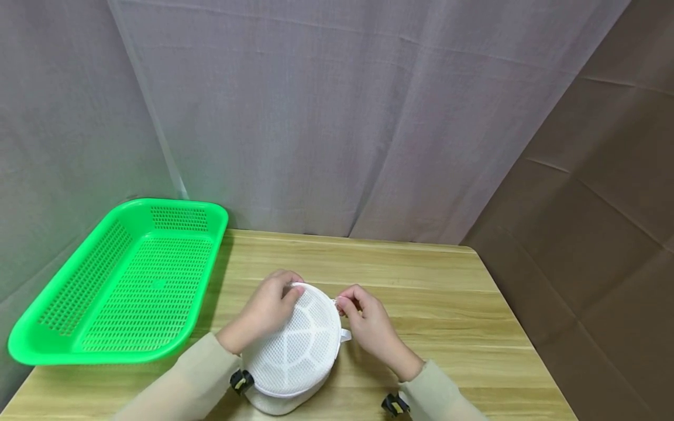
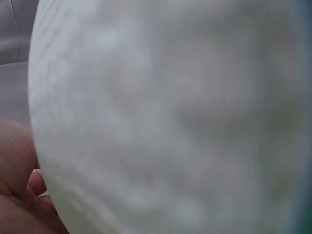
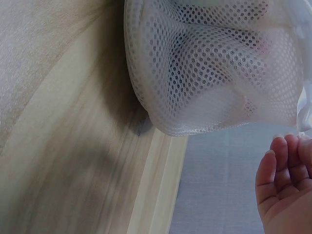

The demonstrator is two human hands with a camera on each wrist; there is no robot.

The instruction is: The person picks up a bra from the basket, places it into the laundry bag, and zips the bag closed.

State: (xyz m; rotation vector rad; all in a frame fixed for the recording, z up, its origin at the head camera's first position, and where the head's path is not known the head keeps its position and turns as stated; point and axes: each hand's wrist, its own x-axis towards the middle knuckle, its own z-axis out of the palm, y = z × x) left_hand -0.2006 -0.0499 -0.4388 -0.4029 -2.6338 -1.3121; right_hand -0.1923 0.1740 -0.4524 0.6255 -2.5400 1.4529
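Note:
A round white mesh laundry bag (image 1: 305,351) stands near the front of the table, its ribbed lid tilted up. My left hand (image 1: 271,307) grips its upper left edge, thumb over the mesh. At the right rim, my right hand (image 1: 368,324) pinches the zipper pull between thumb and fingertips. Just below those fingers a small white fabric loop (image 1: 345,335) sticks out. Through the bag's mesh wall (image 3: 209,68), the right wrist view shows pale, rounded contents. In the left wrist view the blurred bag (image 2: 161,117) covers most of the left hand (image 2: 17,170).
To the left sits a large green plastic basket (image 1: 158,292) with perforated walls. The wooden table (image 1: 447,304) ends at a grey curtain (image 1: 295,128) behind and a brown cloth (image 1: 595,234) on the right. Black wrist mounts (image 1: 395,403) sit at both sleeves.

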